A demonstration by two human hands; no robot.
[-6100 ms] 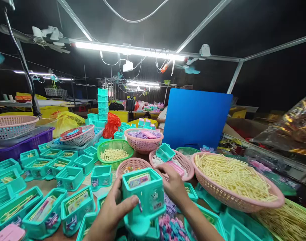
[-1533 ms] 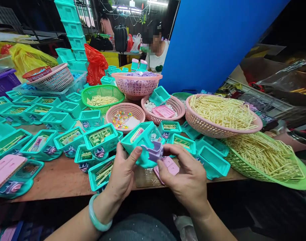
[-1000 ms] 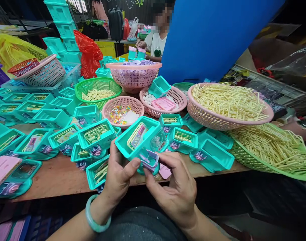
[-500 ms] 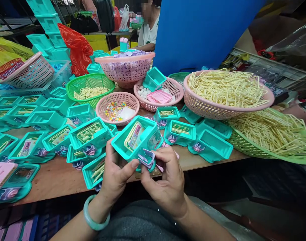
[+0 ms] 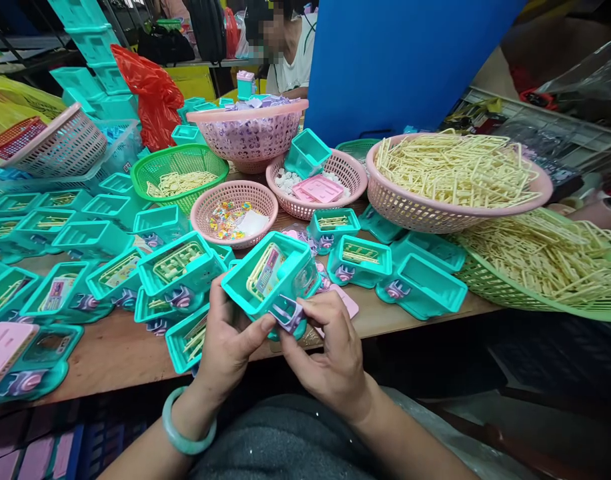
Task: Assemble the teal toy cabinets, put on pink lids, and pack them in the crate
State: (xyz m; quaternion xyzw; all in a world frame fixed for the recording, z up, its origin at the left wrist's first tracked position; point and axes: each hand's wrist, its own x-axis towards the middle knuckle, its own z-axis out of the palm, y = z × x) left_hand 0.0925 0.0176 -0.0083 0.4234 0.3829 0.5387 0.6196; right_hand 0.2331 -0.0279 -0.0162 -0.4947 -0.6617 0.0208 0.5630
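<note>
Between my hands, above the table's front edge, is a teal plastic toy box (image 5: 298, 267), tilted with its open top toward me. Inside it lie a cream plastic frame (image 5: 259, 270) and a small printed card (image 5: 271, 272). My left hand (image 5: 230, 333) grips the box by its left end, thumb on the near side. The fingers of my right hand (image 5: 330, 347) pinch a small purple plastic clip piece (image 5: 287, 312) against the box's near face. Whether the clip is attached cannot be made out. A pink lid (image 5: 346, 301) lies on the table just behind my right hand.
Many similar teal boxes (image 5: 175, 263) crowd the table's left. Pink baskets hold cream frames (image 5: 450, 170), purple pieces (image 5: 260, 103) and colourful bits (image 5: 225, 219). A green basket (image 5: 560, 303) overhangs the right edge. A person (image 5: 291, 53) sits across, beside a blue panel (image 5: 395, 60).
The purple clip has swung lower and now lies flatter against the box, with my right fingers on its right end. My left hand keeps its hold on the box.
</note>
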